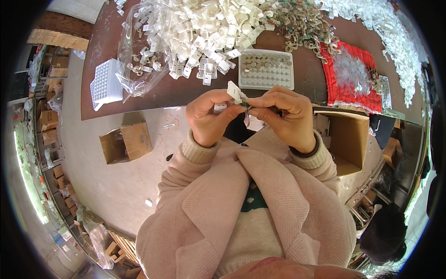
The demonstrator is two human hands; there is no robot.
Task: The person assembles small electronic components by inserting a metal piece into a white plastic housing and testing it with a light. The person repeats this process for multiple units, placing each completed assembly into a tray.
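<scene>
My left hand (210, 116) pinches a small white plastic clip (234, 91) between thumb and fingers, held up in front of my chest. My right hand (283, 115) meets it from the right, fingertips closed on a small dark part (247, 106) at the clip's lower edge. Both hands hover just short of the brown table's (153, 93) near edge. A white tray (266, 69) with small round metal pieces in its cells lies on the table right behind my hands.
A big heap of white plastic clips (204, 28) covers the table's far side, with a clear bag (139, 60), a white cell tray (106, 83), metal rings (302, 25) and a red mat (350, 76). Open cardboard boxes (126, 142) (346, 139) stand on the floor.
</scene>
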